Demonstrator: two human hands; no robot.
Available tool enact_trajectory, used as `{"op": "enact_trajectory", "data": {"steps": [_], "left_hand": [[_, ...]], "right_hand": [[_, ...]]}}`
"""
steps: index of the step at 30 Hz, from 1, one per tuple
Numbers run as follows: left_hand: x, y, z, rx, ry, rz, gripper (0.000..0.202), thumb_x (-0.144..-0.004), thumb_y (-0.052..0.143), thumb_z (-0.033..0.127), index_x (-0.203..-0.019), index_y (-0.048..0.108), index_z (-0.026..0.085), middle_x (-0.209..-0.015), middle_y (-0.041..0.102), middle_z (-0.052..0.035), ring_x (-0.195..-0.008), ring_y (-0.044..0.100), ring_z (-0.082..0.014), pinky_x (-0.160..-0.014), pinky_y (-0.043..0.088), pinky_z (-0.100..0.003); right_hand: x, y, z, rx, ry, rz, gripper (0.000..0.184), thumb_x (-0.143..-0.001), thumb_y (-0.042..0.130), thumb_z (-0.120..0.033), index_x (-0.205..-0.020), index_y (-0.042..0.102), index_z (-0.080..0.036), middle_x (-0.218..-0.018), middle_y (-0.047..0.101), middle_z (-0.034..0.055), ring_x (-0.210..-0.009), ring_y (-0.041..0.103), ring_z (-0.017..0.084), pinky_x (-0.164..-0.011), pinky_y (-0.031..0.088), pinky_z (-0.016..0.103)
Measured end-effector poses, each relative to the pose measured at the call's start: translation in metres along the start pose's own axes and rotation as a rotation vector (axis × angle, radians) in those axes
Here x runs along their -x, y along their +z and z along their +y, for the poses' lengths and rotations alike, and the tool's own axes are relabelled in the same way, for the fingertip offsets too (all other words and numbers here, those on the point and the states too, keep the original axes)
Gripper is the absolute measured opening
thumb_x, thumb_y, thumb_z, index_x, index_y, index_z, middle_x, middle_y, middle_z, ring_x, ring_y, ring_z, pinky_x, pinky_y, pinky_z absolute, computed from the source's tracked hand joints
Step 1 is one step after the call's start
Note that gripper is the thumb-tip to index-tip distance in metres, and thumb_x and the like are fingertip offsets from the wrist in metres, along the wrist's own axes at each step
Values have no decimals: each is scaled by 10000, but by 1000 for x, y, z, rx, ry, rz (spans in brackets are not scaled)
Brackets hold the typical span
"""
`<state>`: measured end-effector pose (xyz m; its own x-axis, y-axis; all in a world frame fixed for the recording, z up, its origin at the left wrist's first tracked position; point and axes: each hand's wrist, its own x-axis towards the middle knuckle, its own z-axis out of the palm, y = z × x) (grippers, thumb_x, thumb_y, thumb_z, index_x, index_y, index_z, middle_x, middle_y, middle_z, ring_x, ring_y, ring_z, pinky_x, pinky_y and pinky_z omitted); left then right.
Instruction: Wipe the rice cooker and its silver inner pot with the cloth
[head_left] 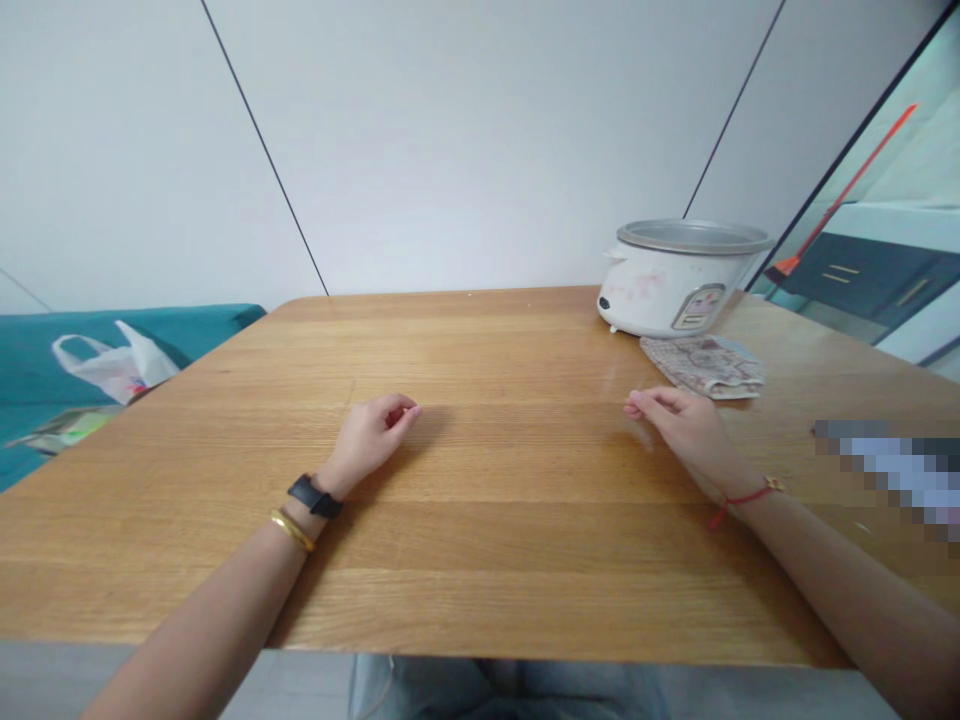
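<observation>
We see a big white wall (480, 150) and a long wooden table (487, 590) in front of us. On the left, past the table, there is a blue-green sofa (45, 360) with a white plastic bag (112, 360) on it. On the right, behind a glass pane, we see a dark cabinet (862, 270) and an orange pole (840, 190). A white rice cooker (675, 285) with a silver rim stands at the far side of the table. A quilted cloth (701, 365) lies flat just in front of it, between the cooker and our right hand (682, 430). That hand rests half curled, just beside the cloth, and holds nothing. Our left hand (367, 440) is half curled too, on the bare wood, and holds nothing. It has a black watch (315, 495) and a gold bangle (292, 530) on the wrist. A red string bracelet (742, 497) circles the right wrist. Something at the right edge (892, 470) is too blurred to tell.
</observation>
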<state>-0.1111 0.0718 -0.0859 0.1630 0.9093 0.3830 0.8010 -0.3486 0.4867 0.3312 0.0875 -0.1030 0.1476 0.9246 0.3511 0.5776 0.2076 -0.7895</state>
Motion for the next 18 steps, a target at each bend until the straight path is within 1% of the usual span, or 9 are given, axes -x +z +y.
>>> {"op": "enact_trajectory", "data": {"steps": [2,6,18], "left_hand": [[0,-1,1,13,8,-4,403,-980,478,494,-872,718,188,-700,687,-28,-633,605,-171,-608,408,-285],[0,-3,2,50,-5,-21,485,-1023,347,486,-910,717,195,-674,668,-20,-630,616,-177,-632,431,-292],[1,-2,0,94,-19,-29,518,-1032,320,524,-952,707,189,-704,673,-24,-674,635,-179,-658,454,-292]], "right_hand": [[0,0,1,-9,-11,-1,485,-786,630,-684,-706,732,-216,-765,756,103,-747,709,260,-766,576,407],[0,0,1,-5,-17,-13,495,-796,626,-696,-698,722,-220,-775,758,103,-756,712,257,-769,578,401],[-1,0,1,-17,-6,-25,536,-759,630,-752,-661,709,-231,-735,750,92,-709,707,243,-710,583,379]]}}
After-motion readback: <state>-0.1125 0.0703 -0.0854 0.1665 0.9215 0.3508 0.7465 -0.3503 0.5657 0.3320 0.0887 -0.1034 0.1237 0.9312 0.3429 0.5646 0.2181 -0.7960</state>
